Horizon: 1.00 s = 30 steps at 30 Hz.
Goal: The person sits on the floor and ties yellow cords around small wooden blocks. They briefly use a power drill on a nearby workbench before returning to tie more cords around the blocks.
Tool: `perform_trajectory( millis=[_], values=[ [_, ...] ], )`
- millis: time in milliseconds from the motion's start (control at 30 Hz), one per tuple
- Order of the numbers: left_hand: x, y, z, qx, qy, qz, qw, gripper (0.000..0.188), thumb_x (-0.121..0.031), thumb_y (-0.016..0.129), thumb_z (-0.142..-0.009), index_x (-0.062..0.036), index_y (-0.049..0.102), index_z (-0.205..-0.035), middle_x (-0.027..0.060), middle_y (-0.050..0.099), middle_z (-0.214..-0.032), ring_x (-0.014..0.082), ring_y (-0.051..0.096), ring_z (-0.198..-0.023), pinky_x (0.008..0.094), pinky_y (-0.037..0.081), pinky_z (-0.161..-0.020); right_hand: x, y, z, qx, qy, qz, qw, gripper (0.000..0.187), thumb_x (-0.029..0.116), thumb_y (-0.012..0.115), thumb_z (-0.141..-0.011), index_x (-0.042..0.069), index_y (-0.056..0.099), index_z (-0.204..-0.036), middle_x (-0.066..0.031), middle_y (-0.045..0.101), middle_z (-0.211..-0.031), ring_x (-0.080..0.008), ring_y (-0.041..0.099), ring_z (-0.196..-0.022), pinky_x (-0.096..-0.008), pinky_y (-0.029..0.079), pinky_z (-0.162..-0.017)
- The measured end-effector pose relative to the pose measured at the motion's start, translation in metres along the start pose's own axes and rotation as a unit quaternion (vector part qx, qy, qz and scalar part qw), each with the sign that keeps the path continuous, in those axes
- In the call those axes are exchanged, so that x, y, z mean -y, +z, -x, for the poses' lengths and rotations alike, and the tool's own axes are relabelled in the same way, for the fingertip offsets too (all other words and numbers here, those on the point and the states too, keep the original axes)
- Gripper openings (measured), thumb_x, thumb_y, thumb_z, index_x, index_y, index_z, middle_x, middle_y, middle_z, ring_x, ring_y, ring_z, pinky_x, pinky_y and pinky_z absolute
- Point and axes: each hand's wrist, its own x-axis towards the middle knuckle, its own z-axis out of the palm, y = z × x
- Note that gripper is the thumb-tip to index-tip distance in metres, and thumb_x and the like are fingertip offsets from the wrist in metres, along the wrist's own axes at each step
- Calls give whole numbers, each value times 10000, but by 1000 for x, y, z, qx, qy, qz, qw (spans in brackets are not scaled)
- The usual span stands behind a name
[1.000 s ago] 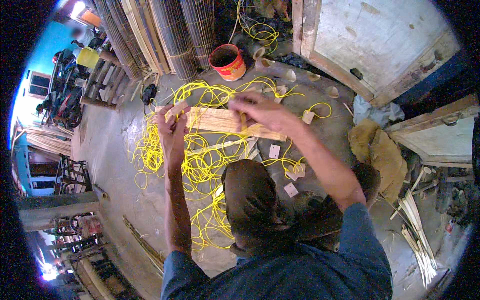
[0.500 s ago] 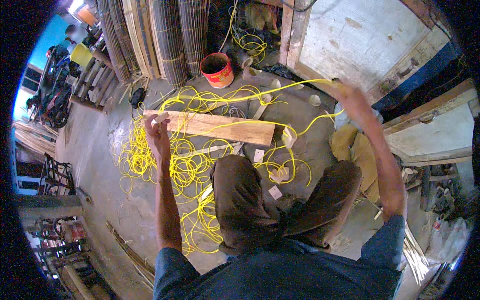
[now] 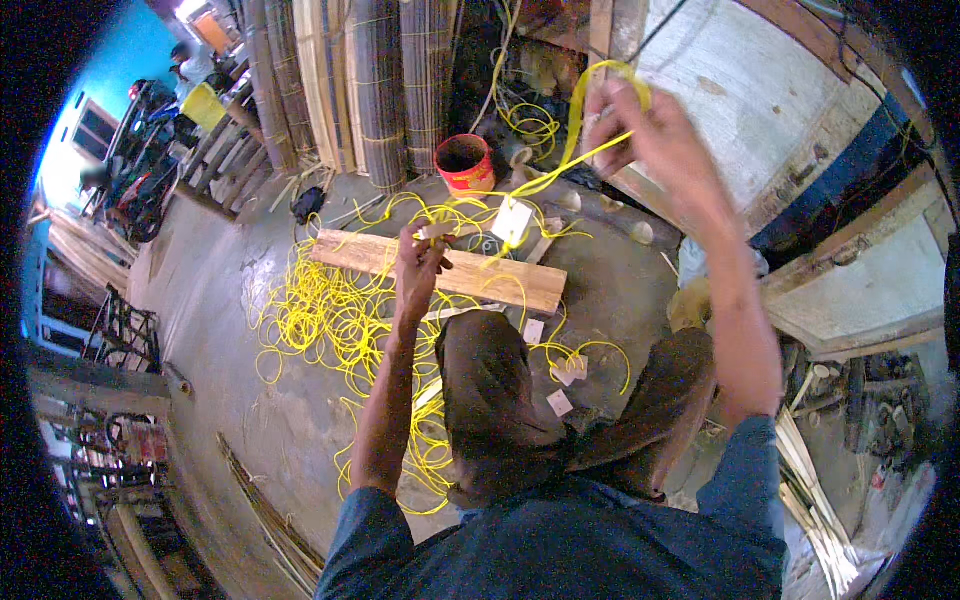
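Observation:
My left hand (image 3: 418,270) is closed on a small pale wooden block (image 3: 435,231) above the plank. Raised toward the white door, my right hand (image 3: 655,130), blurred by motion, grips a yellow cord (image 3: 573,110) that loops over its fingers. Farther down that cord hangs a pale square tile (image 3: 512,222), between my two hands. A wooden plank (image 3: 530,283) lies across the floor before my knees. To its left spreads a big tangle of yellow cord (image 3: 320,312). Several pale tiles, including one square tile (image 3: 560,402), lie by my legs.
Behind the plank stands a red bucket (image 3: 465,172), with rolled slatted blinds (image 3: 380,90) upright beyond it. A white door panel (image 3: 720,100) is at the right. A motorbike (image 3: 150,200) and a person (image 3: 192,65) are far left. Thin strips (image 3: 815,500) lie at lower right.
My right hand has moved up and left with the cord. My left hand has shifted right with its block. The tile on the cord has risen and swung left.

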Motion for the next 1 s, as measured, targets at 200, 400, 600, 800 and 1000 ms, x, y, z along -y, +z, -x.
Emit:
perform_trajectory(
  millis=[200, 400, 600, 800, 1000],
  values=[
    [18, -18, 9, 86, 0, -26, 996, 599, -102, 519, -919, -69, 193, -1421, 86, 634, -903, 110, 479, -654, 245, 418, -577, -11, -75, -23, -69, 28, 38, 997, 397, 400, 432, -965, 32, 579, -951, -66, 609, -767, -128, 590, -643, -284, 535, -616],
    [12, -17, 4, 178, -36, -170, 969, 738, -118, 527, -913, -76, 36, -1461, 100, 656, -877, 188, 545, -654, 308, 455, -626, -194, -128, -5, -23, 4, 637, 770, 448, 448, 596, -846, 7, 641, -907, -192, 642, -837, -323, 631, -700, -420, 519, -664],
    [1, 14, 3, 254, -8, -285, 924, 865, -72, 557, -863, -85, -72, -1457, 161, 670, -875, 309, 637, -788, 370, 481, -734, -202, 91, 54, 116, -139, 260, 948, 692, 214, 718, -728, 79, 404, -1330, -207, 405, -1347, -374, 424, -1230, -441, 426, -955],
    [-28, 14, 8, 268, 6, -368, 890, 630, -113, 590, -870, -74, 248, -1398, 174, 653, -833, 312, 632, -748, 377, 482, -697, -245, 152, 59, 159, -96, 366, 912, 290, 117, 544, -806, 72, 526, -1092, -121, 525, -1049, -309, 576, -975, -443, 505, -770],
    [6, -120, 20, 192, -3, -481, 855, 181, -217, 629, -868, -64, 651, -963, 170, 665, -855, 272, 657, -782, 372, 502, -690, -277, 64, 50, 51, -194, 431, 880, 288, 137, 517, -811, 119, 602, -1086, -128, 600, -1037, -299, 645, -856, -405, 557, -701]
  ],
)
